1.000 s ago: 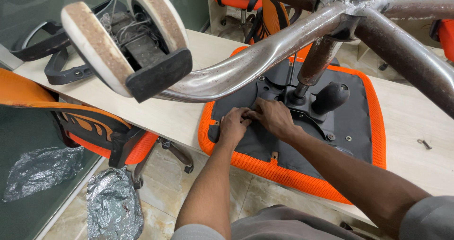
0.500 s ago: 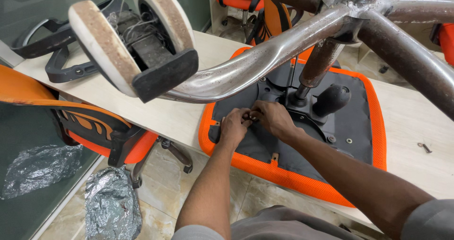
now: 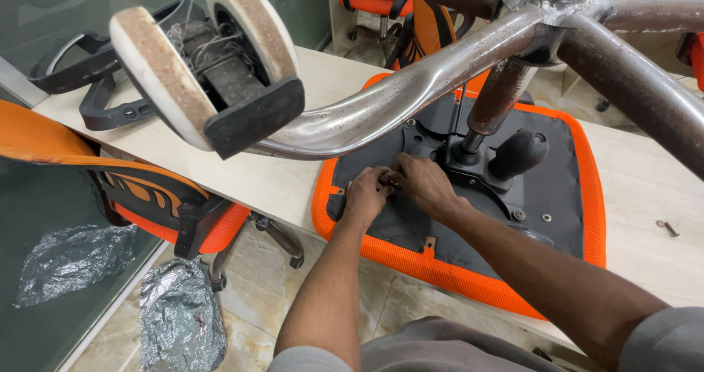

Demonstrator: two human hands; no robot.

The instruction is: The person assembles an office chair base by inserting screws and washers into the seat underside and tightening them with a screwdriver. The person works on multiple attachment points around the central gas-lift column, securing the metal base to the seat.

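Orange office-chair seat (image 3: 587, 196), flipped underside-up on a pale wooden tabletop (image 3: 279, 181), fills the middle of the view, its front edge overhanging the near side.

At far left, crumpled plastic wrapping (image 3: 176, 321) lies on the tiled floor beside a second orange chair (image 3: 147, 196). Above it a dusty twin-wheel caster (image 3: 198, 71) juts toward the camera on a chrome base leg (image 3: 411, 93). Black armrests (image 3: 103, 86) rest on the tabletop behind.

At centre the left hand (image 3: 367, 196) and right hand (image 3: 425, 185) meet fingertip to fingertip on the black seat underside, beside the mechanism plate (image 3: 469, 174). Both are curled, pinching a small part between them; what kind of part cannot be told.

To the right stand the gas-lift column (image 3: 499, 97) and a black knob lever (image 3: 517, 152). A loose bolt (image 3: 666, 227) lies alone on the tabletop at far right.

The assembly looks heavy, rigid and top-heavy, with the base up in the air; the chrome legs or the column seem the firmest grips, the mesh rim softer. Room is tight overhead, under the legs; the freest space is along the near overhang.
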